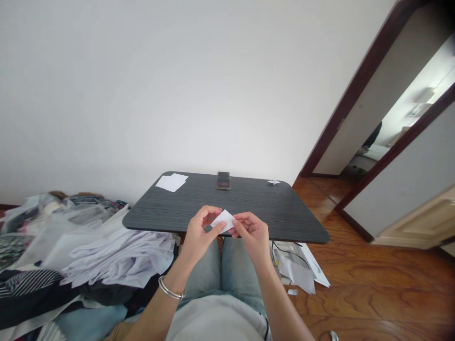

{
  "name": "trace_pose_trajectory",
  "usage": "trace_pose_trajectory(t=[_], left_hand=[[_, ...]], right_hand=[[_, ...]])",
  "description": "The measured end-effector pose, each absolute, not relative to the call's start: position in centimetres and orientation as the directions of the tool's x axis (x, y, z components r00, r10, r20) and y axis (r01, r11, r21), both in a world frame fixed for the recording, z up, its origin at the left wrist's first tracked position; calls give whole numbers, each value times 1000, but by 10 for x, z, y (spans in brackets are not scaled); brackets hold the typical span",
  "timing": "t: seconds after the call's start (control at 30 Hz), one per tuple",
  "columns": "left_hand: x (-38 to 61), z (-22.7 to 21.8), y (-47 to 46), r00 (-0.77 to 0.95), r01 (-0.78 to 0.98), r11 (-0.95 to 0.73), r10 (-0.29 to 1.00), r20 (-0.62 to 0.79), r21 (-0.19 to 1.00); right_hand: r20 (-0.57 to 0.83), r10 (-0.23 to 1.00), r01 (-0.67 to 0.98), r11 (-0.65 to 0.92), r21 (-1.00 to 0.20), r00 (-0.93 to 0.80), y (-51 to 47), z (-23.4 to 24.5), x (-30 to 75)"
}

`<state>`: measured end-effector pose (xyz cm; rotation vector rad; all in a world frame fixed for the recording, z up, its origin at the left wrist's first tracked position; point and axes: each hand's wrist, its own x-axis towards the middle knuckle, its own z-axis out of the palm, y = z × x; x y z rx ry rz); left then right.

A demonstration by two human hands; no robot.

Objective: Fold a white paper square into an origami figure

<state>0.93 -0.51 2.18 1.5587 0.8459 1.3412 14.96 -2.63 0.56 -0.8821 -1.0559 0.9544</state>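
A small folded white paper (223, 220) is held between both hands just over the near edge of a dark wood-grain table (177, 208). My left hand (200, 232) pinches its left side with thumb and fingers; a silver bracelet circles that wrist. My right hand (251, 231) pinches the paper's right side. Both hands hover above my lap in blue jeans.
On the table's far side lie white paper sheets (172, 182), an upright phone (223, 180) and a tiny folded paper figure (274, 182). A heap of clothes (71, 255) fills the left. Loose papers (298, 267) lie on the wooden floor; an open doorway is at right.
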Motion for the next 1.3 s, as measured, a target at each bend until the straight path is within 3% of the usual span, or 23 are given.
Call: trace_pose_trajectory(t=[0.37, 0.57, 0.73, 0.97, 1.3], left_hand=[[9, 28, -9, 273, -189, -220, 924, 266, 957], [9, 29, -12, 252, -190, -252, 922, 295, 949], [9, 29, -14, 256, -154, -284, 914, 316, 946], [9, 27, -13, 253, -110, -298, 914, 316, 948], [6, 25, -5, 286, -75, -327, 898, 335, 942]], right_hand=[[315, 935, -240, 347, -907, 162, -26, 4, 155], [187, 980, -381, 200, -903, 70, -26, 9, 160], [133, 986, -273, 101, -957, -102, -26, 9, 164], [146, 986, -194, 127, -973, -85, -31, 18, 166], [112, 987, -232, 83, -969, -115, -29, 15, 166]])
